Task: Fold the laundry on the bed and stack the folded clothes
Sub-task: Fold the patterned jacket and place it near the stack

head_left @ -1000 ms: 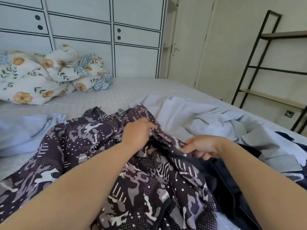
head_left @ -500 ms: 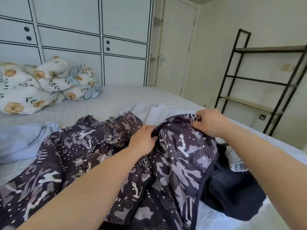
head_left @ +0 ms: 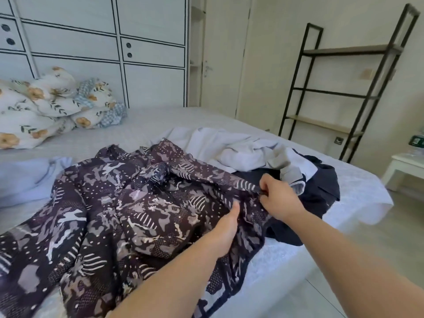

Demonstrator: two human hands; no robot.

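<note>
A dark purple camouflage-patterned garment [head_left: 128, 203] lies crumpled across the near half of the bed [head_left: 160, 120]. My right hand [head_left: 278, 198] pinches a striped edge of it at the right side. My left hand [head_left: 226, 228] grips the same garment just left of that, thumb on top and fingers tucked under the cloth. Behind my right hand a pale lilac garment [head_left: 241, 148] lies rumpled on top of a dark navy garment [head_left: 321, 187]. Another light blue piece [head_left: 25, 177] lies at the far left.
A flowered duvet and pillows [head_left: 50, 104] are heaped at the bed's head against white panelled cupboards. A black metal shelf rack [head_left: 344, 95] stands by the right wall, with a small white side table [head_left: 406, 166] beyond the bed's right edge.
My right hand has come down and toward me from a raised fold of the patterned garment and now pinches its edge. My left hand has slid right along the cloth. The lilac garment is uncovered again.
</note>
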